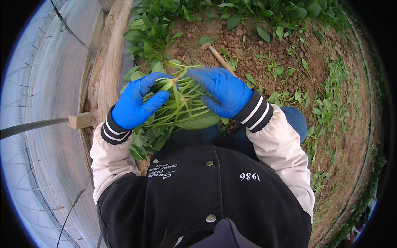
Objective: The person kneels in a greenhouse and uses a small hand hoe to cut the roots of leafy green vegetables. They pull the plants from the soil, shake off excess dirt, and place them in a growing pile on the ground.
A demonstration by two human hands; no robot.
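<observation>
Before me is a bunch of leafy greens (189,107) that look like spinach, its pale stems spread between two blue gloves. My left hand (136,100) grips the bunch from the left, thumb and forefinger around the stems near a brownish root end (176,80). From the right, my right hand (226,91) is cupped over the stems, fingertips close to that root end. Whether those fingers pinch a stem or leaf is hidden. Broad leaves (152,136) hang below my left wrist.
A small hoe with a wooden handle (221,59) lies on the soil (192,34) beyond my right hand. Growing greens (149,37) stand ahead, and loose leaves (328,102) litter the right. Plastic sheeting (59,93) and a wooden block (80,120) are at left.
</observation>
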